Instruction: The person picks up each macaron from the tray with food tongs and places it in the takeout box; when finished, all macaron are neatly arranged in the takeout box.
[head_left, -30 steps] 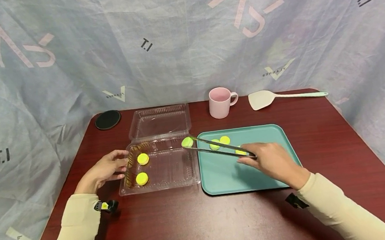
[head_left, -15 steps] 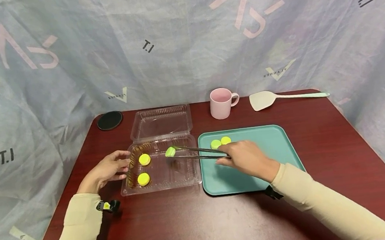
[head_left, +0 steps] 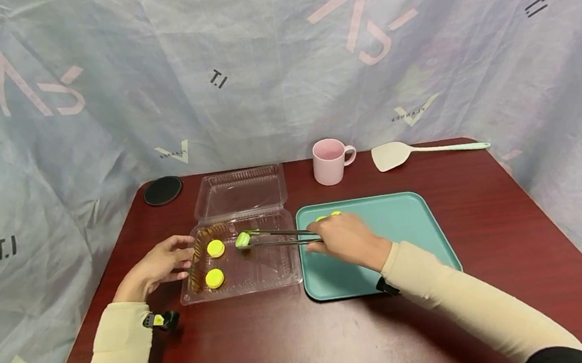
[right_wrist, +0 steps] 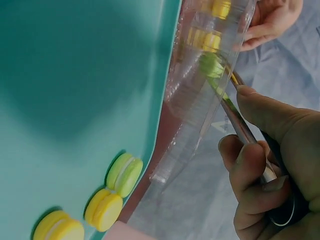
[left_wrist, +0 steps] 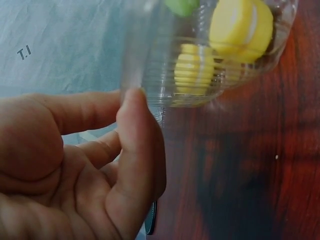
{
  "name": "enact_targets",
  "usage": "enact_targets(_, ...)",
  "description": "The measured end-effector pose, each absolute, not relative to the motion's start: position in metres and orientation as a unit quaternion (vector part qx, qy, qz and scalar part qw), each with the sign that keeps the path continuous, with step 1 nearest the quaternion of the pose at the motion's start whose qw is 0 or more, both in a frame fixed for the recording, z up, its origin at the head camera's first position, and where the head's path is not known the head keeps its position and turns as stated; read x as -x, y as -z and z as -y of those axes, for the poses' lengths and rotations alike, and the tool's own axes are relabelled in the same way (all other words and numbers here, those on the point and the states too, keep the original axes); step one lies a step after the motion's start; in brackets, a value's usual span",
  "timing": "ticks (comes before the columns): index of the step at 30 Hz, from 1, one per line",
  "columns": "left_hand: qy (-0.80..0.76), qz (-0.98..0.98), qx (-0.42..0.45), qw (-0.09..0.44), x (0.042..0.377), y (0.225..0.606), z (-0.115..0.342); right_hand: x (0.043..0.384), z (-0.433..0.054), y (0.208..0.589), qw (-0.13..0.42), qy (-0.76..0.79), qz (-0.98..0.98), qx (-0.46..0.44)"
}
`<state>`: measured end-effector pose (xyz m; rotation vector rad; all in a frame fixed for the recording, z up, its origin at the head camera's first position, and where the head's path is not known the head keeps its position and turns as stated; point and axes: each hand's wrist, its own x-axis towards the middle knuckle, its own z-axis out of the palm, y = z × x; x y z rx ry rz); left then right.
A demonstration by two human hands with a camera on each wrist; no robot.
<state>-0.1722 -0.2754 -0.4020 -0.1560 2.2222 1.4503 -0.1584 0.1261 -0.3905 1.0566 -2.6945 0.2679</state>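
Observation:
My right hand (head_left: 347,239) grips metal tongs (head_left: 287,243), whose tips hold a green macaron (head_left: 243,240) over the clear plastic container (head_left: 273,269). Whether that macaron touches the container floor I cannot tell. Two yellow macarons, one farther back (head_left: 215,248) and one nearer (head_left: 215,278), lie at the container's left side. At its left edge my left hand (head_left: 158,266) pinches the rim between thumb and finger, as the left wrist view shows. On the teal tray (head_left: 409,246), partly hidden by my right hand, lie a green macaron (right_wrist: 124,174) and two yellow ones (right_wrist: 104,210).
The container's lid (head_left: 241,192) lies folded back behind it. A pink mug (head_left: 329,164) and a white spatula (head_left: 392,155) stand and lie along the table's back edge. A black round coaster (head_left: 162,191) is at the back left. A grey cloth (head_left: 260,90) hangs behind.
My right hand has carried the tongs and green macaron leftward from the tray's edge to above the container's middle. The left hand stays at the rim.

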Motion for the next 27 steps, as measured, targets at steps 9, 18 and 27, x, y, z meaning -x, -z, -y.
enact_targets(9, -0.529, -0.811, 0.056, 0.243, 0.172, 0.401, 0.273, 0.158, -0.119, 0.387, 0.095, -0.073, 0.929, -0.349)
enact_targets(18, -0.527, -0.813, 0.054, 0.242, 0.172, 0.401, 0.274, 0.158, -0.112, 0.387, 0.08, -0.064, 0.934, -0.342)
enact_targets(27, -0.53, -0.811, 0.054, 0.241, 0.172, 0.401, 0.275, 0.158, -0.115, 0.386, 0.078, -0.084, 0.934, -0.337)
